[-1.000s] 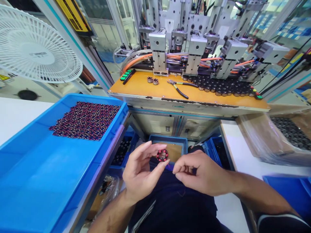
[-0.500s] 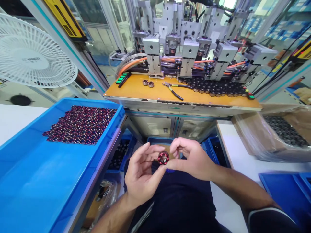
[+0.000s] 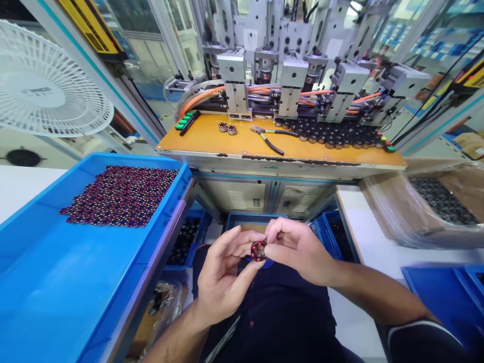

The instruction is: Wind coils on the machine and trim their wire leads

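Note:
A small ring-shaped motor stator (image 3: pixel 254 251), dark with red windings around an open centre, is held up in front of my lap. My left hand (image 3: pixel 223 272) grips it between the thumb below and the fingers above and behind. From the other side, my right hand (image 3: pixel 297 249) is closed with its thumb and bent fingers pinching the ring's right edge. The right thumb covers part of that edge. Many similar red-and-black stators (image 3: pixel 124 196) lie packed together in the blue tray (image 3: pixel 68 282) on my left.
Ahead is an orange bench (image 3: pixel 212 141) bearing pliers (image 3: pixel 270 138), two ring parts (image 3: pixel 227 128), a black pen (image 3: pixel 189 123) and rows of black parts (image 3: pixel 340 135). Clamping fixtures (image 3: pixel 293 85) stand behind. A fan (image 3: pixel 49 85) is at left, a cardboard box (image 3: pixel 389 217) at right.
The stator has shifted slightly right and its face has turned a little. My right thumb has moved up from below the ring onto its right edge. The whole view has shifted slightly.

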Demonstrator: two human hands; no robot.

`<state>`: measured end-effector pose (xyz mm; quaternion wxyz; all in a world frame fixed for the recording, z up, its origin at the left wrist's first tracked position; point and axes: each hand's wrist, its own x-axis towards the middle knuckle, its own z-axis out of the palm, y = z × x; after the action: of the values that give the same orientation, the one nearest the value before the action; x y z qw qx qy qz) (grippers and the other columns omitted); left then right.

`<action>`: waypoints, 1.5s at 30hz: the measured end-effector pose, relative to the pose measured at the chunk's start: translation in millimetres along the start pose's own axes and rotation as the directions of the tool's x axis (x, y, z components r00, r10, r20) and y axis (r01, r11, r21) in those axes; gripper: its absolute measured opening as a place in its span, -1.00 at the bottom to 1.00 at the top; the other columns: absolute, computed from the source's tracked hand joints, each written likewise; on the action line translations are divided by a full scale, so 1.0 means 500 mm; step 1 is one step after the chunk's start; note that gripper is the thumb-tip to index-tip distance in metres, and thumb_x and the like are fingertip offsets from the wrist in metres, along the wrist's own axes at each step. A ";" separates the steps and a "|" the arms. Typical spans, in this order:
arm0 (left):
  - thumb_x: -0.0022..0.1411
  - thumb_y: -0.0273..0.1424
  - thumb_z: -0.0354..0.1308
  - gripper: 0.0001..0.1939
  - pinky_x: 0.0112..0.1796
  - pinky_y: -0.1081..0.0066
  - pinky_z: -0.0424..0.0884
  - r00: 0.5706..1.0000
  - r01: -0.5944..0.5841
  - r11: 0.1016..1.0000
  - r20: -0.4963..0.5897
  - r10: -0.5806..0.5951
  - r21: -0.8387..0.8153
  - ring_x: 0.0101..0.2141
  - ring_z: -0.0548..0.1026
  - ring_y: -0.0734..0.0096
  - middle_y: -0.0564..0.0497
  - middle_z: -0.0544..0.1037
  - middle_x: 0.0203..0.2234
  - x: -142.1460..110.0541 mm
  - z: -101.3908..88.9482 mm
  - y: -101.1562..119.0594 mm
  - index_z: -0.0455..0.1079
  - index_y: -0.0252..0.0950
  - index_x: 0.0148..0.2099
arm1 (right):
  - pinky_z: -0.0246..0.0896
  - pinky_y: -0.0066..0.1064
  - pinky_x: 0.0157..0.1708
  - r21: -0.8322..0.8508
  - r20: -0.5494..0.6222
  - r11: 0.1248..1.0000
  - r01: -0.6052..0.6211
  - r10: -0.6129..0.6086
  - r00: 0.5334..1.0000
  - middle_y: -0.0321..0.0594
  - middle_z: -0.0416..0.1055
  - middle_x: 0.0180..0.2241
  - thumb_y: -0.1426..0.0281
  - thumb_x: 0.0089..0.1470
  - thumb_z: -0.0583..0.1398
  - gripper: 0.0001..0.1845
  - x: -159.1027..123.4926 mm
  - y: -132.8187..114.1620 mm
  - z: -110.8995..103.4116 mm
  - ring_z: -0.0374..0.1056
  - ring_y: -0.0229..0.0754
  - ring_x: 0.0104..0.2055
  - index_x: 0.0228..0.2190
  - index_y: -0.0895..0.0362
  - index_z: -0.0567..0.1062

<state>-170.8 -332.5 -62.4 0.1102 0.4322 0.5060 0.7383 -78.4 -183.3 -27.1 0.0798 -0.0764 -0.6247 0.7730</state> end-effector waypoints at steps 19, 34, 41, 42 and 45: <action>0.00 -0.53 0.41 -0.68 -0.29 0.43 0.58 0.944 0.328 0.915 0.034 -0.329 -0.235 -0.15 0.57 0.25 -0.14 0.58 -0.17 0.016 -0.006 -0.018 0.60 -0.19 -0.14 | 0.15 -0.47 -0.42 -0.262 0.023 0.963 -0.065 0.073 0.997 -0.33 0.32 -0.51 0.24 0.06 0.29 -0.69 0.008 -0.033 -0.012 0.22 -0.35 -0.47 -0.48 0.18 0.35; 0.05 -0.52 0.38 -0.70 -0.34 0.46 0.61 0.894 0.446 0.831 0.121 -0.431 -0.331 -0.39 0.60 0.43 -0.08 0.58 -0.18 0.012 -0.004 -0.004 0.59 -0.18 -0.13 | 0.15 -0.55 -0.49 -0.199 0.083 0.970 -0.140 0.159 0.984 -0.34 0.35 -0.55 0.36 0.02 0.27 -0.79 -0.002 -0.052 -0.029 0.21 -0.41 -0.52 -0.53 0.21 0.40; -0.01 -0.46 0.42 -0.73 -0.37 0.41 0.61 0.843 0.538 0.777 0.183 -0.507 -0.328 -0.42 0.60 0.39 -0.14 0.59 -0.19 0.009 -0.010 0.002 0.61 -0.24 -0.18 | 0.22 -0.51 -0.39 -0.369 0.123 0.929 0.014 0.034 0.992 -0.30 0.36 -0.45 0.36 0.04 0.29 -0.84 0.003 -0.069 -0.072 0.24 -0.36 -0.42 -0.42 0.20 0.46; -0.02 -0.46 0.43 -0.72 -0.37 0.40 0.60 0.822 0.569 0.755 0.219 -0.526 -0.325 -0.41 0.60 0.38 -0.14 0.59 -0.18 0.010 -0.007 0.004 0.61 -0.24 -0.17 | 0.25 -0.48 -0.30 -0.393 0.185 0.914 0.103 -0.031 0.982 -0.28 0.38 -0.39 0.36 0.03 0.32 -0.82 0.009 -0.074 -0.072 0.28 -0.34 -0.35 -0.36 0.20 0.48; -0.01 -0.41 0.43 -0.72 -0.39 0.45 0.56 0.763 0.643 0.703 0.329 -0.556 -0.304 -0.45 0.56 0.43 -0.07 0.60 -0.31 0.013 0.005 0.009 0.61 -0.24 -0.17 | 0.25 -0.43 -0.12 -0.426 0.404 0.854 0.299 -0.116 0.908 -0.24 0.39 -0.25 0.39 0.03 0.35 -0.83 0.033 -0.083 -0.064 0.32 -0.31 -0.21 -0.31 0.19 0.52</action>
<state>-171.6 -329.1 -55.0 0.4846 0.2870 0.4426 0.6978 -86.3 -140.7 6.6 0.0259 0.1196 -0.8043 0.5815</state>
